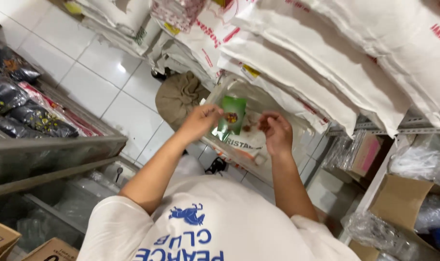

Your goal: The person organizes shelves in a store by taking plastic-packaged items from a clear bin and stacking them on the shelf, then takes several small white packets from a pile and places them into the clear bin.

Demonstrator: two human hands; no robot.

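Head view: left hand (200, 121) fingers pinch one small green foil sachet (231, 116), held over one clear plastic bag (249, 140). Right hand (276, 130) fingers curl together on brown bits (263, 125). Stacked white sacks (326, 53) above.

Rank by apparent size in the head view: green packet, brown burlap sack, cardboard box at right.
1. Cardboard box and brown burlap sack: they look about alike; the box sits nearer the camera and is cut by the frame, so no ranking between them.
2. Green packet, clearly smallest, pinched in the left hand.
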